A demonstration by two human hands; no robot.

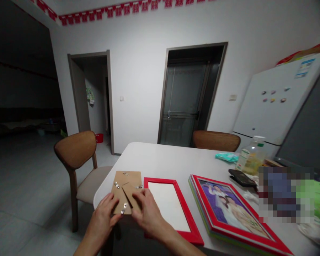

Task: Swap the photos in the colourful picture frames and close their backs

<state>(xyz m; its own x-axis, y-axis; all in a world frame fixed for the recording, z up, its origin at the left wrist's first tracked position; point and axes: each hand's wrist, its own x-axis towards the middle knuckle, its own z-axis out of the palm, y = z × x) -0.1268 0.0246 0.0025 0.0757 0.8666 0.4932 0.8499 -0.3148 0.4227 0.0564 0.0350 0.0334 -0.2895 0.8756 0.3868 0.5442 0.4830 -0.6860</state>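
Observation:
A brown backing board (120, 197) with small metal clips and a cut stand flap lies near the white table's left front corner. My left hand (104, 212) grips its lower left edge, thumb near the bottom clip. Fingers of my right hand (146, 209) are closed on the stand flap (130, 193) at the board's right side. Beside it lies an empty red frame (185, 213), partly covered by my right forearm, with white showing inside. Farther right, a stack of frames has a red-framed photo (229, 206) on top.
On the white table (160, 156), a bottle (250, 156), a teal packet (226, 156) and a black wallet-like item (242, 177) stand or lie at the right. Wooden chairs (78, 151) are at the left and far side. A blurred patch hides part of the right.

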